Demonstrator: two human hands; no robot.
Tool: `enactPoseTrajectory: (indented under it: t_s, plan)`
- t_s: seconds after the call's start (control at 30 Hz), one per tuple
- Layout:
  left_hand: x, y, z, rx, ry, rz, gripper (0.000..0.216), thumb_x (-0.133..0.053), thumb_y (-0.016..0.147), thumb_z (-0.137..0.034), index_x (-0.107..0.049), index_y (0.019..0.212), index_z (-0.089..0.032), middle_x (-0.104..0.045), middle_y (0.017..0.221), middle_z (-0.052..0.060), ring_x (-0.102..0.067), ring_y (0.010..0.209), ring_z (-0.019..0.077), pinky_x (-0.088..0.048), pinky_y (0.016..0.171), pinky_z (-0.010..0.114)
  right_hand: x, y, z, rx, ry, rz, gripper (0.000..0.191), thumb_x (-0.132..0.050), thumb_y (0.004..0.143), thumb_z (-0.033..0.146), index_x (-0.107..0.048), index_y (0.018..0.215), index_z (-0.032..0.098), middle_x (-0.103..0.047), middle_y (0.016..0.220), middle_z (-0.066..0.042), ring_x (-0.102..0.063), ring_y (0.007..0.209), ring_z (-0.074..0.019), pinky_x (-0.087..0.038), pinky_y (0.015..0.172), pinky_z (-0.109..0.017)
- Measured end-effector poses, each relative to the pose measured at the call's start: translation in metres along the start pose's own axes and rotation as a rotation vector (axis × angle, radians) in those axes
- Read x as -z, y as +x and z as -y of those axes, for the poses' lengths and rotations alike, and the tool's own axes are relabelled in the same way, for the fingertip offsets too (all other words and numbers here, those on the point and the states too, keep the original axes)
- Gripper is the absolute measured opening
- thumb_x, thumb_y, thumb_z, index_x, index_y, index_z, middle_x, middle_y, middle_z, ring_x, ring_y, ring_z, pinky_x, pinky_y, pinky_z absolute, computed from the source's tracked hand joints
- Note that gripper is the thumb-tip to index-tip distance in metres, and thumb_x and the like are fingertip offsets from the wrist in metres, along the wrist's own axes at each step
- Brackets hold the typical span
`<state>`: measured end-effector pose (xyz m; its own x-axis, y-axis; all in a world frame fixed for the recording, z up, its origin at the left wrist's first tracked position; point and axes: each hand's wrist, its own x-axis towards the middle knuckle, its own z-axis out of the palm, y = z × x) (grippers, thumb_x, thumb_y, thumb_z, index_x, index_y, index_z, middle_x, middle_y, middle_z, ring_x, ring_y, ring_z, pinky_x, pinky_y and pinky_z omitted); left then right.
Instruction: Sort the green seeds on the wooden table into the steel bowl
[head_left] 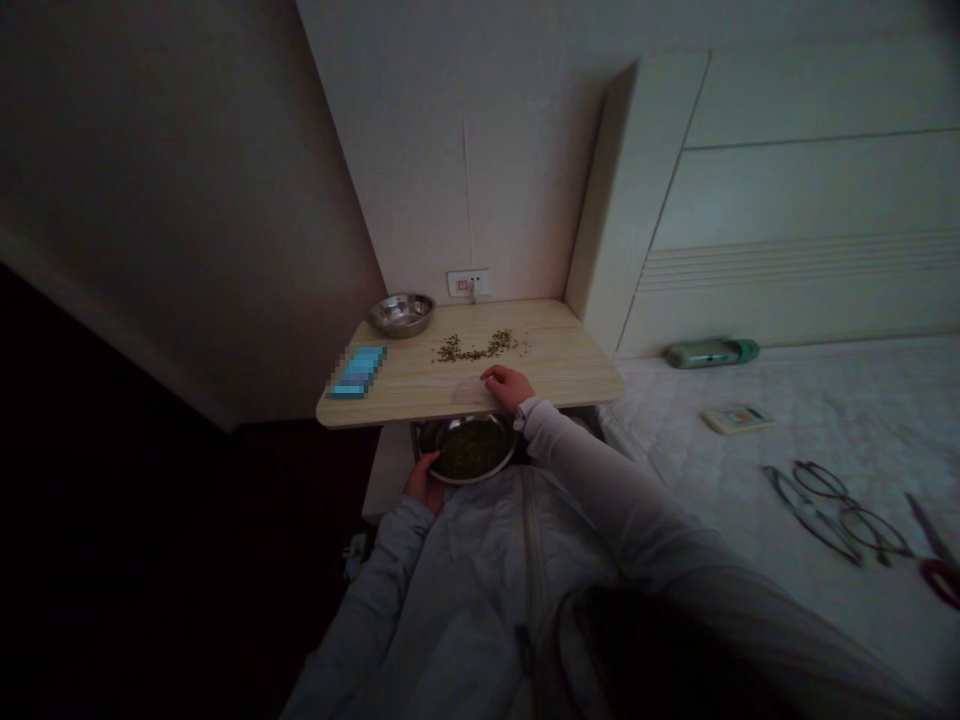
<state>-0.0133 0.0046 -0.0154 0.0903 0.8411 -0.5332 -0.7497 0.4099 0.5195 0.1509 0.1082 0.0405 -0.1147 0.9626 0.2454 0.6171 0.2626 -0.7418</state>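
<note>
Head view: the left hand (422, 484) grips the left rim of a steel bowl (469, 450) of dark green bits, held just below the near edge of the table (555, 375). Its fingers close round the rim, their tips hidden. The right hand (509, 387) lies on the table near that edge, fingers bent down, touching a pale sheet (469, 390); whether they pinch it I cannot tell. Loose bits (480, 347) are scattered just beyond. An empty bowl (401, 314) sits at the far left corner, a blue phone (358, 371) near left. On the bed (712, 470) to the right lie glasses (825, 505) and scissors (937, 572).
</note>
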Motion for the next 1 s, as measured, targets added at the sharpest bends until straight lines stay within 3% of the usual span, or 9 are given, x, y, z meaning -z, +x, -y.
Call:
enactPoseTrajectory:
  t_s: [0.53,1.0]
  plan:
    - [0.0001,-0.0002,-0.0008,0.019,0.013,0.022,0.033,-0.043,0.067,-0.015,-0.054,0.097,-0.009,-0.065,0.075,0.008,-0.057,0.083,0.0210,-0.043,0.074,0.035,-0.0005,-0.0007,-0.0004,0.005,-0.054,-0.004,0.023,-0.040,0.066,0.027,-0.057,0.081,0.020,-0.053,0.059,0.003,-0.044,0.056,-0.0095,-0.032,0.055,-0.021]
    - [0.0007,0.0008,-0.0004,0.019,-0.002,0.007,0.027,-0.045,0.065,-0.015,-0.057,0.088,-0.009,-0.065,0.067,0.006,-0.058,0.078,0.0201,-0.045,0.072,0.033,0.0000,-0.0039,0.0005,0.007,-0.072,-0.002,0.023,-0.041,0.066,0.026,-0.058,0.080,0.020,-0.053,0.058,0.003,-0.044,0.056,-0.0093,-0.032,0.054,-0.021]
